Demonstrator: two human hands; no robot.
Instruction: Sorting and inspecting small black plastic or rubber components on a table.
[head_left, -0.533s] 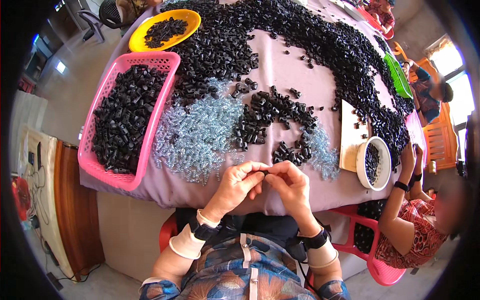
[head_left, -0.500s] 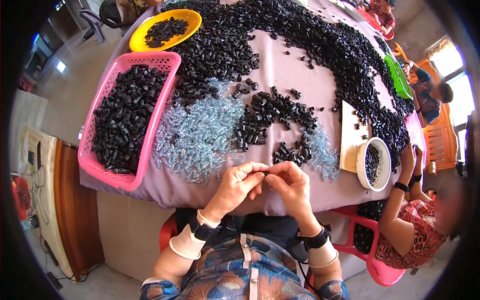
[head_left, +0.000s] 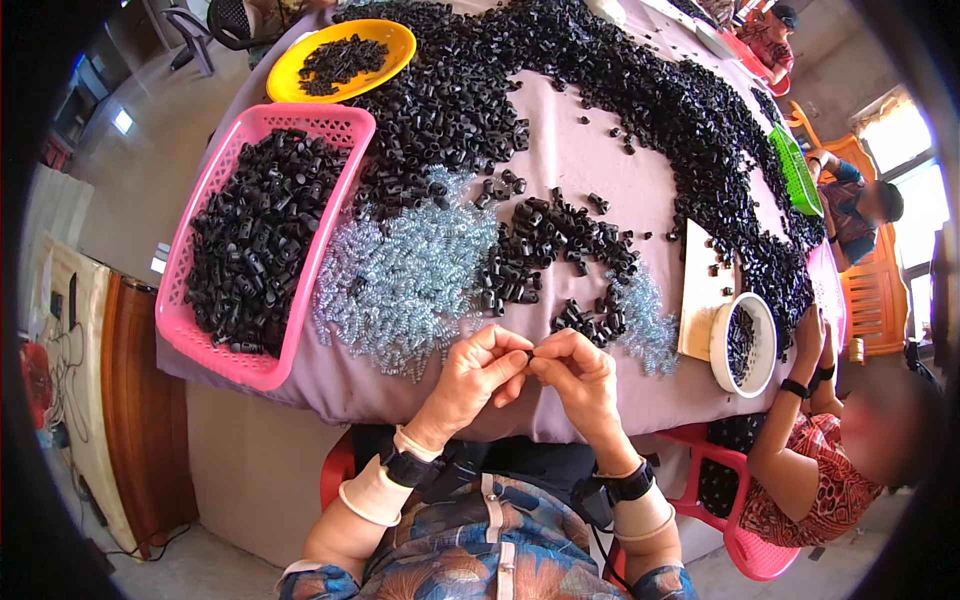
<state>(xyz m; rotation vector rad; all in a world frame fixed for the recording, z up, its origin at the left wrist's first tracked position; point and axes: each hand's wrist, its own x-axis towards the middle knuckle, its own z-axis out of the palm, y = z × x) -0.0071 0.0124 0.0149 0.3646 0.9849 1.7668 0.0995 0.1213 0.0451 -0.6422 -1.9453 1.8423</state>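
Together — hands [head_left: 470,385] | small black part [head_left: 529,357] pinched | bluish coils [head_left: 405,285] nearby

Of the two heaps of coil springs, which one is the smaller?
The right heap of springs, close to the pale board; the left heap, beside the large pink basket, spreads much wider.

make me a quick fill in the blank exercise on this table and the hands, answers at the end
1. The left hand and right hand meet at a small part coloured ____.
2. Seen from the person, the large pink basket lies to the ____.
3. The round plate beyond it is coloured ____.
4. The bowl by the flat board is coloured ____.

Missing words: black; left; yellow; white
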